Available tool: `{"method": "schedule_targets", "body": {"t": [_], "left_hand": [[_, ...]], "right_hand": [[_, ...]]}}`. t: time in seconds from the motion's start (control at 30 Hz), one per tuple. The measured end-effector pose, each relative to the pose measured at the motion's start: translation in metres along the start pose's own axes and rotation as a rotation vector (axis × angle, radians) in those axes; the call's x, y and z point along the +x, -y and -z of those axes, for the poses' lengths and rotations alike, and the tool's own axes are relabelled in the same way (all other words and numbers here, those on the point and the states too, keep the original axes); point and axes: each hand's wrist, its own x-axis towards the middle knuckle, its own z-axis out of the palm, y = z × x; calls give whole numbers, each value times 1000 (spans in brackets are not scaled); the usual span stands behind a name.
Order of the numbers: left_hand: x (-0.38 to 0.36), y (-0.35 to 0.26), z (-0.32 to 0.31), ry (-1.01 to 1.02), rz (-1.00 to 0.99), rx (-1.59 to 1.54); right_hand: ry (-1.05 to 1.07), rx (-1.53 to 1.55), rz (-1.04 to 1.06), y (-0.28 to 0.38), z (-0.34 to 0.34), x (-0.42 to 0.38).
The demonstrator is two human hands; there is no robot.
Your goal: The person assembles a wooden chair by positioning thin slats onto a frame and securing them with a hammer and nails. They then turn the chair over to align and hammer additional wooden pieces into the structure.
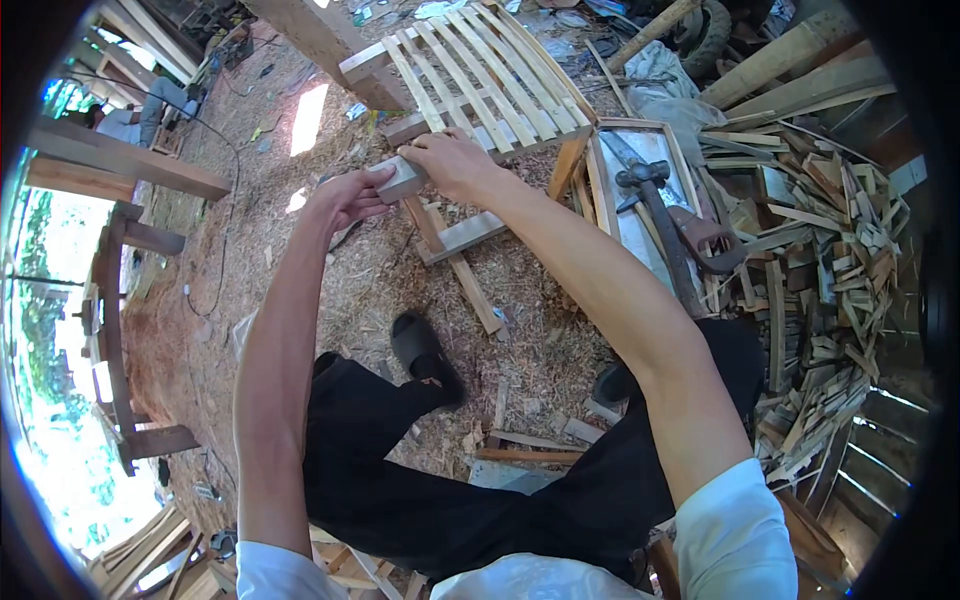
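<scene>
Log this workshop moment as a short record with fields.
setting: sawdust-covered ground
left hand: grips small wood block
right hand: on top of the same block, at the slatted frame corner
beside: hammer and hand saw lying to the right
scrap: offcut pile far right

Directly beyond both hands the slatted wooden frame [490,75] blocks the way forward, its slats too closely spaced for a hand to slip through. To the right of the right hand [455,165] a hammer [655,215] lies on a framed panel [640,200], and past that a dense heap of offcuts [830,270] fills the ground. Left of the left hand [350,198] lies open sawdust floor [270,230] (crossed only by a thin cable), wide enough to swing through. Below the hands, loose slats [470,285] lie near the person's sandalled foot [425,352].
</scene>
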Motion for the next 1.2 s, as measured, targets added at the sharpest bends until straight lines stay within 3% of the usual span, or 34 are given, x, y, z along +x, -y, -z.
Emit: {"method": "schedule_targets", "body": {"t": [0.3,0.4,1.2], "left_hand": [[-12,0,-6,7,-19,-34],[-15,0,-5,20,-13,-58],[7,11,6,78,-43,-47]], "right_hand": [[32,107,-85,8,16,1],[157,123,-124,11,22,3],[208,76,-123,11,20,10]]}}
